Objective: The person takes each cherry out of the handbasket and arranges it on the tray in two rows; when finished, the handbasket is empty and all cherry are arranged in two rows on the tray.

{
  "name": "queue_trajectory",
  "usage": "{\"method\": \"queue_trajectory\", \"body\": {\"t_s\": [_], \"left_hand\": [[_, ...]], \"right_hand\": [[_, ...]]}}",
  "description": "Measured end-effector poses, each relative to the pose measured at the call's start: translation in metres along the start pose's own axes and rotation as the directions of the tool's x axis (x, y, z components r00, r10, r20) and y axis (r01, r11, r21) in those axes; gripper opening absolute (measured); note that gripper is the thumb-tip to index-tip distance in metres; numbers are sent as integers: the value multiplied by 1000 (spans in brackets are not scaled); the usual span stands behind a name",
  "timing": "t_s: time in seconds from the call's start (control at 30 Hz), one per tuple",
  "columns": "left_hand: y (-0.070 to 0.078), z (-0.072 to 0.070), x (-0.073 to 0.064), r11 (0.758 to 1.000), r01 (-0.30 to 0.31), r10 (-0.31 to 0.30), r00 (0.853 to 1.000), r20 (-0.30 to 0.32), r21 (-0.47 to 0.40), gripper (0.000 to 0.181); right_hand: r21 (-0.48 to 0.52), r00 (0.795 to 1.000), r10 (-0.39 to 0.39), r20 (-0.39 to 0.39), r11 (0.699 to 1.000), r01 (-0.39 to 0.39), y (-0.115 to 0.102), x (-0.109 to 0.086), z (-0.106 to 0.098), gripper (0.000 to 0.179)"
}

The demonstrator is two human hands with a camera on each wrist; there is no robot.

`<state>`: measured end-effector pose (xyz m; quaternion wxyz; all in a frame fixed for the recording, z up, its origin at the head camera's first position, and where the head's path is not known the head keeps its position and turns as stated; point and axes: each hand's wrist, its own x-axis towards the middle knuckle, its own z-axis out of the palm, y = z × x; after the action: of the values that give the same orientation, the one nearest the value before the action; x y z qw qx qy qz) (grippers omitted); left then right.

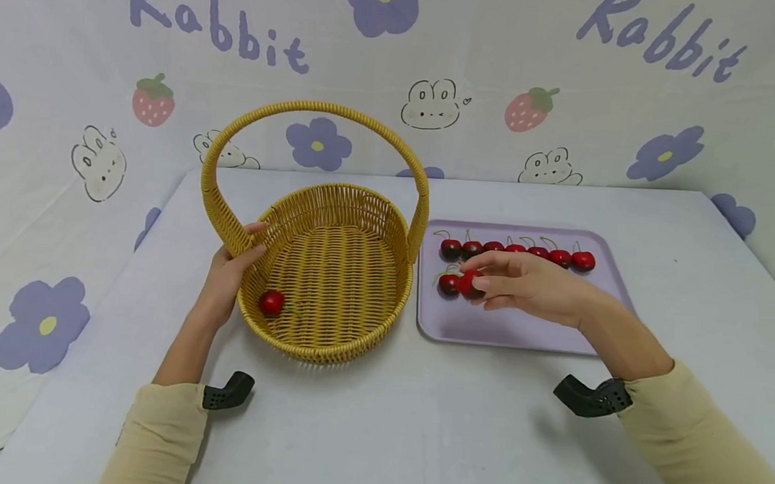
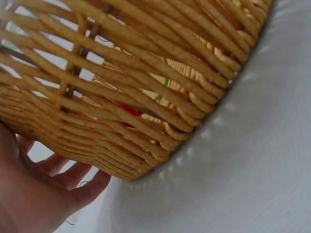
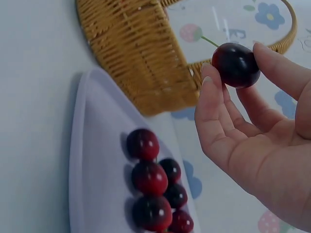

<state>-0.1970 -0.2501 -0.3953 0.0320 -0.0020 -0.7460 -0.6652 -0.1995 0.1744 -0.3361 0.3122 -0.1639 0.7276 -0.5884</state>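
My right hand (image 1: 531,286) pinches a dark red cherry (image 3: 236,66) between thumb and fingertips, above the lilac tray (image 1: 513,335). A thin green stem sticks out from that cherry in the right wrist view. At the yellow wicker basket (image 1: 331,351), my left hand (image 1: 226,275) grips the left side, where the handle meets the rim. One red cherry (image 1: 271,303) lies inside the basket at the left. On the tray, several cherries (image 1: 561,258) form a back row, and another cherry (image 1: 448,285) sits in front of them. My right hand covers part of the tray.
The basket's tall arched handle (image 1: 318,107) rises over its opening. The tray stands just right of the basket on a white-covered table (image 1: 379,422). Behind hangs a patterned cloth (image 1: 487,51) with rabbits, flowers and strawberries.
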Motion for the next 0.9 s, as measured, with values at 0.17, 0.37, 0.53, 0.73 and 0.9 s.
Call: {"method": "queue_trajectory", "body": {"t_s": [0.17, 0.37, 0.53, 0.73, 0.9], "left_hand": [[1, 0, 0, 1000, -1, 1, 1000, 0, 1, 45], [1, 1, -2, 1000, -6, 6, 1000, 6, -4, 44], [1, 0, -2, 1000, -9, 9, 1000, 9, -1, 44], [1, 0, -2, 1000, -5, 5, 1000, 11, -1, 44], [1, 0, -1, 1000, -10, 10, 1000, 11, 0, 44]], "right_hand": [[66, 998, 0, -57, 998, 4, 10, -10, -14, 35], [84, 992, 8, -123, 996, 2, 20, -22, -31, 27], [55, 985, 28, -171, 998, -19, 30, -31, -49, 29], [53, 978, 47, -202, 998, -37, 44, -40, -69, 32], [36, 972, 60, -226, 998, -54, 55, -48, -82, 39]]}}
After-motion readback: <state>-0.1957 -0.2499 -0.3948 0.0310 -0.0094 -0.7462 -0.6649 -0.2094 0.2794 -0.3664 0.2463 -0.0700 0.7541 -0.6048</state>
